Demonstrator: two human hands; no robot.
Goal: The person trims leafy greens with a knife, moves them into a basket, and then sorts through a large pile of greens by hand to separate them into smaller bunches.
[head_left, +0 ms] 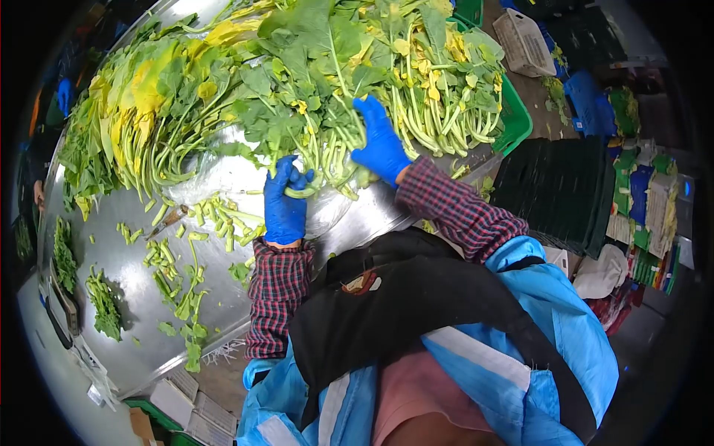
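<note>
Leafy green stalks with yellow flowers and leaves (297, 82) lie heaped across the metal table (223, 286). My left hand (286, 202), in a blue glove, has its fingers curled around the end of a pale green stalk (300, 192) at the heap's near edge. To its right, my right hand (381, 141), also blue-gloved, rests against the stems with thumb and fingers apart. Short cut stem pieces (223, 219) lie to the left of my left hand, and a small knife (169, 221) lies among them.
Two leafy bunches (104, 305) lie at the table's left. A green crate (513, 119) stands beyond the right edge, near stacked dark crates (554, 189) and a white basket (523, 42). White crates (172, 401) sit below the near edge. Part of another person's hand (39, 193) shows far left.
</note>
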